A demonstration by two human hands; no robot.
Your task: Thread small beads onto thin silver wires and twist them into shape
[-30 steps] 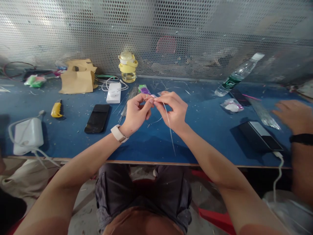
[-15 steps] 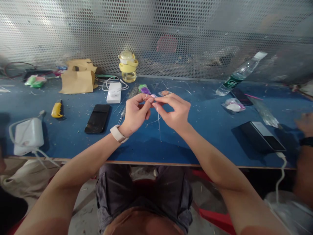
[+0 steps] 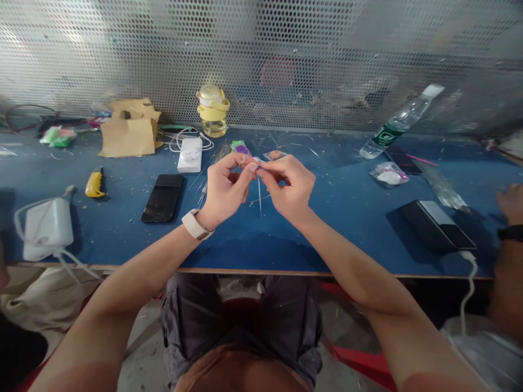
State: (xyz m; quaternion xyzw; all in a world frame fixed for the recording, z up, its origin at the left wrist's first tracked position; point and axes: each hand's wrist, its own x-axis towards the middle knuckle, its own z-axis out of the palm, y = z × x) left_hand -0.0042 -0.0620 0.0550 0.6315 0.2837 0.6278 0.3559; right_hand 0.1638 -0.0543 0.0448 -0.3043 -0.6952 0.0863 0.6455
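My left hand and my right hand meet at the fingertips over the middle of the blue table. Both are closed in a pinch. Between them runs a thin pale wire, with one end hanging straight down and another piece curving below the fingers. A small wire loop sticks up by my left index finger. Whatever else the fingertips cover is too small to make out. Behind the hands lie a green and purple packet, a small clear bag and a bundle of thin wires.
Left are a black phone, a yellow cutter, a white charger and a power bank. A yellow-lidded bottle stands at the back. Right are a tilted water bottle, a black box and another person's hand.
The hanging wire end has swung left and looks shorter. My right hand has shifted slightly left, its fingertips closer to my left ones.
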